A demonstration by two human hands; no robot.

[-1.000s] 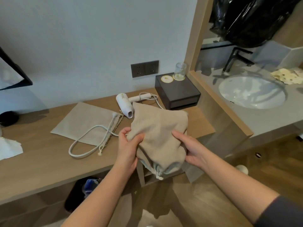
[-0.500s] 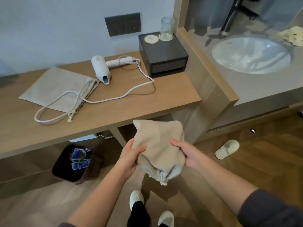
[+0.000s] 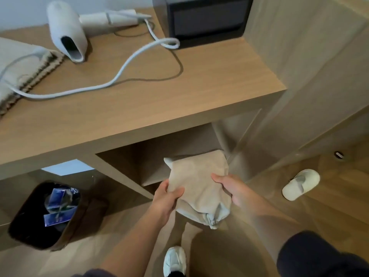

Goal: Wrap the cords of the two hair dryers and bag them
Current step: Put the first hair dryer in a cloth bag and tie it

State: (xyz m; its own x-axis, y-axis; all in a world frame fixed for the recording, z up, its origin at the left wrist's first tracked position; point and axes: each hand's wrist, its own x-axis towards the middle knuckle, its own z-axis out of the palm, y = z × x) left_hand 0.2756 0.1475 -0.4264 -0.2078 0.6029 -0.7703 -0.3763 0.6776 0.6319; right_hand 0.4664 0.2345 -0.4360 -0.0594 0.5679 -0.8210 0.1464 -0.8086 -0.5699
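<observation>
A filled beige drawstring bag (image 3: 199, 184) is held below the desk's front edge, at the mouth of an open cubby (image 3: 151, 156). My left hand (image 3: 167, 198) grips its left side and my right hand (image 3: 227, 186) grips its right side. What is inside the bag is hidden. On the wooden desk (image 3: 179, 92) lies a white hair dryer (image 3: 67, 33) with its white cord (image 3: 127, 64) loose and uncoiled. The cord runs left over a second, flat beige bag (image 3: 18, 70) at the desk's left edge.
A dark box (image 3: 207, 19) stands at the back right of the desk. A black waste bin (image 3: 46, 214) with blue packets sits on the floor under the desk. A white slipper (image 3: 301, 183) lies on the wooden floor at right. My shoe (image 3: 174, 260) shows below.
Both hands have lowered the filled bag from above the desk top to the open cubby under it. The view has tilted down and closer.
</observation>
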